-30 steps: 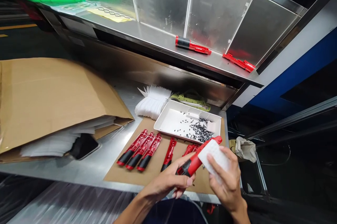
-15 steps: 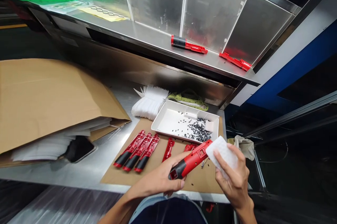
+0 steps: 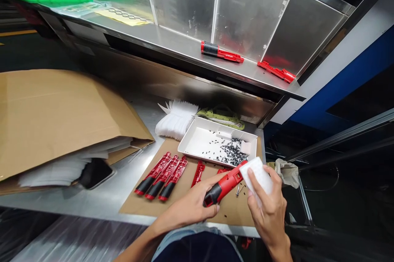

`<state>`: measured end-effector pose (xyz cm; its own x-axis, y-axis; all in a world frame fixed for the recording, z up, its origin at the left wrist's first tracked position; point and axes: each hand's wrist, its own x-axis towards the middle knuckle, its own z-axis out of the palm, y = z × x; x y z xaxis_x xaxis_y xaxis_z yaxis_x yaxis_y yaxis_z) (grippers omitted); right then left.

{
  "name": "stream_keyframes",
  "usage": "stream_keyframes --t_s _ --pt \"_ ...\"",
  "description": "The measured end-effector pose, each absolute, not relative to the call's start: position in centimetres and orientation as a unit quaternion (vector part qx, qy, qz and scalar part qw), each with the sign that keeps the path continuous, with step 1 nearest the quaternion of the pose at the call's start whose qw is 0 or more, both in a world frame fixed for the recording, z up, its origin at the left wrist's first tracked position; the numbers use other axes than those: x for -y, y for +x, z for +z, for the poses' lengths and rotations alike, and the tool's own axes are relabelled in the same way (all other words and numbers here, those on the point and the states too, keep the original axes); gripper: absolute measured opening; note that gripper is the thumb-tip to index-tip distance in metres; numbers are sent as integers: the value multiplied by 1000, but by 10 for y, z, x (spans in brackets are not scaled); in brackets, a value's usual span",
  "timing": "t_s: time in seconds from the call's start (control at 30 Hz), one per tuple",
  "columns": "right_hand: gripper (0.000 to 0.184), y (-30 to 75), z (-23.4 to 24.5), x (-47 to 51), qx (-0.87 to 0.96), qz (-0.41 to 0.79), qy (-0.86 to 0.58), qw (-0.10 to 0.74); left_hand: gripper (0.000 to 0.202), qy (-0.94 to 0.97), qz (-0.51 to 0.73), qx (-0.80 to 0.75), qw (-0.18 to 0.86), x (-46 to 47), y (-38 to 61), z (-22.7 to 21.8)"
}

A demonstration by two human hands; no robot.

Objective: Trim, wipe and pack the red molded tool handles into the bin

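My left hand (image 3: 197,200) is closed round a red and black plastic tool housing (image 3: 226,184), which slants up to the right over the brown cardboard sheet (image 3: 135,204). In my right hand (image 3: 267,208) is a white foam pad (image 3: 257,176), gripped between thumb and fingers; its edge meets the upper end of the housing. Three similar red and black housing halves (image 3: 161,176) lie side by side to the left. Another red part (image 3: 198,173) rests just behind my left hand, and one more is partly hidden by the held housing.
A white tray (image 3: 193,141) of small black pieces stands behind my hands. Beside it are a stack of white sheets (image 3: 177,120) and a green pouch (image 3: 221,117). A large cardboard box (image 3: 61,114) fills the left. Two red parts (image 3: 221,53) lie on the metal shelf.
The housing has turned slightly and shifted a little right in my left hand. My right hand has moved slightly left, with the pad still at the housing's upper end.
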<state>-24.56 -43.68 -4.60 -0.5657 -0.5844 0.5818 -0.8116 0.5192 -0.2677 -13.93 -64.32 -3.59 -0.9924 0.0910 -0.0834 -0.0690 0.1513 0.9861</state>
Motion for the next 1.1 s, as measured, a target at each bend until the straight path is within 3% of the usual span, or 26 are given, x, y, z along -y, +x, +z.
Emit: stream_keyframes --t_s 0.4,0.53,0.6,0.67,0.8,0.9,1.1 --pt "41 -251 -44 435 881 215 392 157 78 -49 510 -855 76 636 -131 -42" --pt "43 -268 -48 418 891 178 410 83 72 -7 561 -823 88 655 -126 -42" --pt "39 -281 -53 401 904 180 386 39 70 55 626 -764 147 673 -124 -39" --pt "37 -289 -57 385 893 238 381 -5 70 102 670 -682 275 691 -125 -38" --pt "42 -271 -58 378 775 381 477 -164 84 165 646 -536 518 711 -133 -46" --pt "46 -243 -58 398 706 403 531 -240 85 187 626 -502 567 707 -142 -56" --pt "50 -219 -59 418 664 370 608 -229 81 174 594 -476 625 694 -158 -62"
